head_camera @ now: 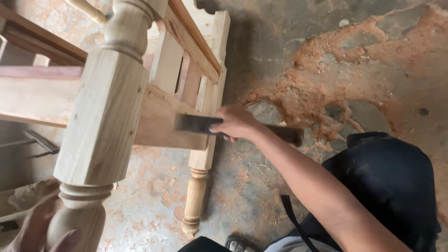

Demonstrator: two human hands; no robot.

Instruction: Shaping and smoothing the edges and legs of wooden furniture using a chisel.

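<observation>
My right hand (235, 122) is shut on a dark flat metal tool (193, 123), whose blade lies against the side rail of an unfinished wooden furniture frame (161, 116); the tool's other end sticks out behind my wrist. A thick turned leg (105, 116) of that frame fills the near left. My left hand (39, 228) rests at the bottom left, fingers spread against the rounded lower part of this leg. A second, thinner turned leg (195, 198) points down toward the floor.
The concrete floor (373, 70) is covered with patches of reddish sawdust and wood chips. A dark metal tool or clamp handle (39, 142) lies at the left. My dark-trousered knee (387, 182) is at the lower right, with a shoe (238, 243) below.
</observation>
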